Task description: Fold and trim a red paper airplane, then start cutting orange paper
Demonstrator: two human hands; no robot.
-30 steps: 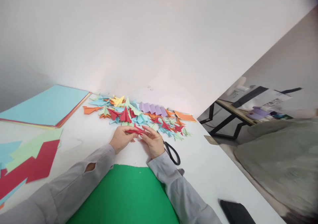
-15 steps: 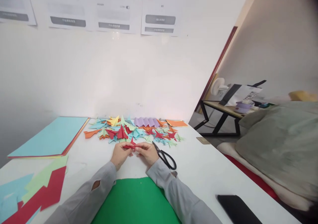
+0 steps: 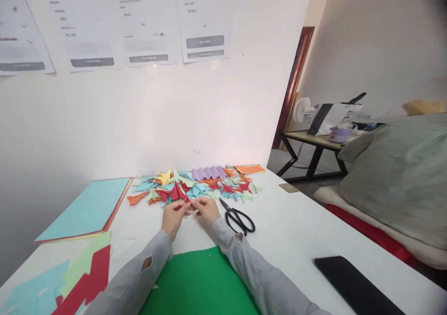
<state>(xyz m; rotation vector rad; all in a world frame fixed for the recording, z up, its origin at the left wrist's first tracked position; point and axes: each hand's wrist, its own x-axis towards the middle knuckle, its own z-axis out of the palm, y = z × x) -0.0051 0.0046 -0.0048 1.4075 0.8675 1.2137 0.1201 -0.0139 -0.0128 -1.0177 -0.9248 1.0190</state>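
Between my two hands is a small piece of folded red paper (image 3: 186, 201), mostly covered by fingers, so its exact shape is hard to make out. My left hand (image 3: 172, 216) pinches it from the left. From the right, the fingertips of my right hand (image 3: 206, 209) close on it, almost touching the left ones. Black-handled scissors (image 3: 240, 218) lie just right of my right hand, blades pointing away from me. Beyond the hands spreads a pile of small folded paper planes (image 3: 178, 191) in red, blue, green, orange and yellow.
A stack of coloured sheets (image 3: 87, 205) lies left, with paper offcuts (image 3: 99, 268) nearer me. A green sheet (image 3: 206, 282) lies under my forearms. Pleated purple paper (image 3: 208, 173) and orange sheets (image 3: 250, 169) are by the wall. A black flat object (image 3: 352, 282) lies right.
The camera view has tilted and shifted slightly. My fingertips have come closer together around the red paper, and less of it shows. The scissors and pile look unmoved on the table.
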